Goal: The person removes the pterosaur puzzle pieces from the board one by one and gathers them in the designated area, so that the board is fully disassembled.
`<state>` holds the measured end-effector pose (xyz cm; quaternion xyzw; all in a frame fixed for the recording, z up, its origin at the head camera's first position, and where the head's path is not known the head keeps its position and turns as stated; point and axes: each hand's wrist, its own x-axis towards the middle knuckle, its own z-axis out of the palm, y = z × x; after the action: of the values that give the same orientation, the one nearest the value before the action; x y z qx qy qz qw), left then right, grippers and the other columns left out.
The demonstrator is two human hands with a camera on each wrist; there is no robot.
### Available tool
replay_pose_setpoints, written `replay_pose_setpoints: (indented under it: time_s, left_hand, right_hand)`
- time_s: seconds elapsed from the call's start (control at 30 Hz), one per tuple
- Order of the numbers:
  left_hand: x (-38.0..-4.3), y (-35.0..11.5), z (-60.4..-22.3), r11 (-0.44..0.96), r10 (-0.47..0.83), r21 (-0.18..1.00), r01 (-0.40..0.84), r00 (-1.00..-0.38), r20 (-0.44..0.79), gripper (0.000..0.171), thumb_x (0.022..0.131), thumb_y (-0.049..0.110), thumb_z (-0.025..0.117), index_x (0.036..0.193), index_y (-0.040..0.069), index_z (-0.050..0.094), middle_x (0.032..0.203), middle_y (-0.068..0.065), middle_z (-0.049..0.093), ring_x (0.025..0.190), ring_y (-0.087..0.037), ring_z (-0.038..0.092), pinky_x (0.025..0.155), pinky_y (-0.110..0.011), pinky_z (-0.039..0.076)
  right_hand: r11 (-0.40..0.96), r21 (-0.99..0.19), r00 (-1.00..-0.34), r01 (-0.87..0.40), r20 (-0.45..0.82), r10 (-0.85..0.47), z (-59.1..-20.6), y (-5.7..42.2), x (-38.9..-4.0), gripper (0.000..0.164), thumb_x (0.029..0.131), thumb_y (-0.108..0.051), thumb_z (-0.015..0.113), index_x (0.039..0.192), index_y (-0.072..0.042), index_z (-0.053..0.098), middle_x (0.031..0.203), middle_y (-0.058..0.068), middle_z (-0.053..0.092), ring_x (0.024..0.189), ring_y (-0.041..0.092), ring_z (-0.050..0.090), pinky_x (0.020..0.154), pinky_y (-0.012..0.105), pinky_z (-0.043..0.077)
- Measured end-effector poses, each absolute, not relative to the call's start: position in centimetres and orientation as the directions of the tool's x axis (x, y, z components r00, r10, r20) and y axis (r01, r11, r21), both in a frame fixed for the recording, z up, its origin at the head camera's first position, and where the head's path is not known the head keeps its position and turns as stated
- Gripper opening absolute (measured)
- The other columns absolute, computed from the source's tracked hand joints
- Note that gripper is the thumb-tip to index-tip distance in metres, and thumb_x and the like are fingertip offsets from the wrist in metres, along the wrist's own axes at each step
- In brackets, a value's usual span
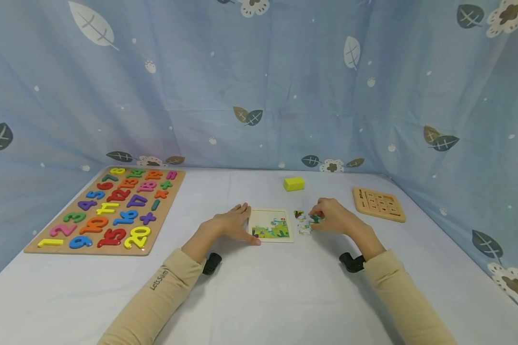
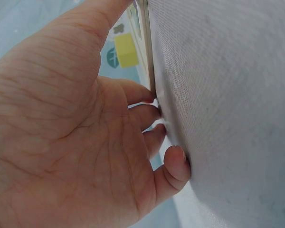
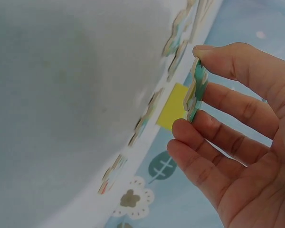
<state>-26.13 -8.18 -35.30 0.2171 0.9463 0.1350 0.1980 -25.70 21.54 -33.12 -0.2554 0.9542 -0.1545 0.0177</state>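
Observation:
A square wooden jigsaw board (image 1: 263, 215) lies on the table, its lower part filled with a green picture and its upper part bare. My left hand (image 1: 234, 224) rests at the board's left side, fingers extended along the edge and thumb at the near corner. The left wrist view shows its fingertips beside the board's edge and the table. Just right of the board, my right hand (image 1: 334, 216) pinches a green jigsaw piece (image 3: 197, 88) between thumb and fingers, raised off the table. Several loose jigsaw pieces (image 1: 303, 226) lie between the board and that hand.
A large number board (image 1: 164, 211) with colourful raised numerals lies at the left. Behind the jigsaw sits a yellow block (image 1: 294, 184). To the right is a small wooden number board (image 1: 379, 204). A blue patterned curtain (image 1: 280, 81) closes off the back.

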Motion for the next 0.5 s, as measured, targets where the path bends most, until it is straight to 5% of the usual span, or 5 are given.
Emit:
replay_pose_setpoints:
  time_s: [0.5]
  left_hand:
    - [-26.1,-8.2,-35.3,0.866,0.467,0.349,0.357,-0.827,-0.312,0.110,0.081,0.060,0.067,0.155,0.003,0.008,0.163,-0.013,0.003,0.151,-0.030,0.004,0.115,-0.058,0.019]
  right_hand:
    - [0.830,-0.288,-0.871,-0.478,0.029,-0.491,-33.9,23.1,-25.5,0.025,0.077,-0.011,0.077,0.099,0.002,0.073,0.074,0.005,0.050,0.067,0.012,0.041,0.060,0.024,0.035]
